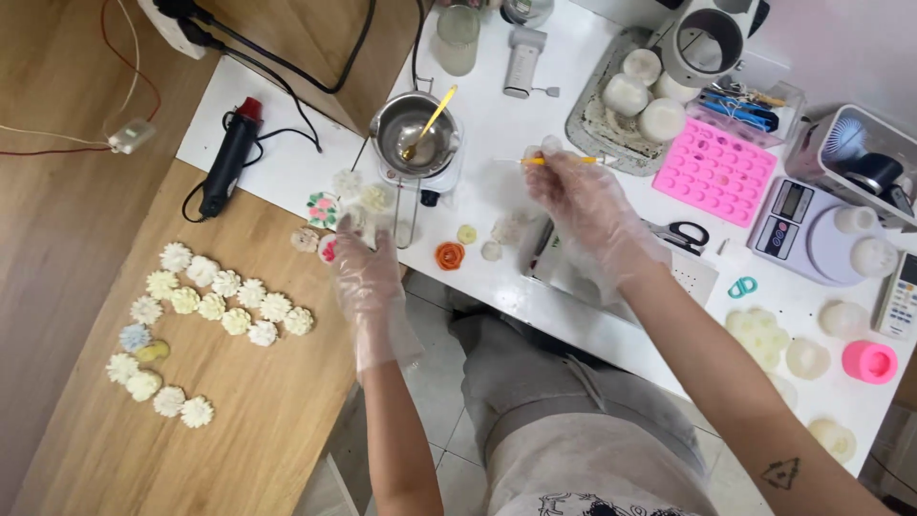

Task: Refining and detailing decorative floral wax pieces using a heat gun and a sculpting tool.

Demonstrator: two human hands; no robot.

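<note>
Gloved right hand (583, 196) pinching a thin yellow stick (559, 161) over the white table (497, 124), near the metal pot (413, 134); gloved left hand (368, 272), fingers loosely spread and empty, at the table's front edge by small wax flowers (325, 210)

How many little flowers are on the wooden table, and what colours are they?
White or cream flowers: 16
Blue flower: 1
Yellow flower: 1
Total: 18
</note>
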